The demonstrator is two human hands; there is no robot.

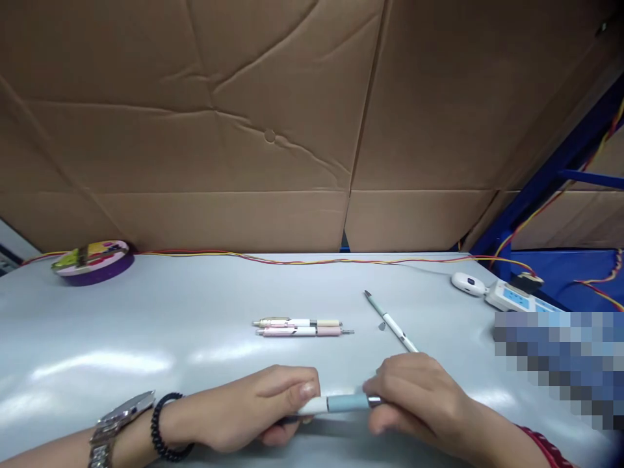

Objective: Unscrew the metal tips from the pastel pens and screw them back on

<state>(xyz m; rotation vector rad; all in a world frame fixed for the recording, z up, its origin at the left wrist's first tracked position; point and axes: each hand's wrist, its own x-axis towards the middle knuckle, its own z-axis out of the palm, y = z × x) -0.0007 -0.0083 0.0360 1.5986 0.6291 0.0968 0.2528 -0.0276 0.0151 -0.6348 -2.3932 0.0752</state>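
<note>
A white and light-blue pen (341, 403) is held level between both hands near the table's front edge. My left hand (277, 406) is closed round its white end. The fingers of my right hand (414, 400) pinch its metal tip at the blue end. Beyond the hands, a cream and white pen (299, 322) lies just behind a pink and white pen (302, 331). A green and white pen (390, 318) lies slanted beyond my right hand, with a small grey piece (382, 326) beside it.
A purple round box (97, 263) sits at the back left of the white table (185, 305). Red and yellow wires (292, 262) run along the back edge. A power strip (517, 297) and a white device (468, 284) lie at the right. Cardboard (234, 143) stands behind.
</note>
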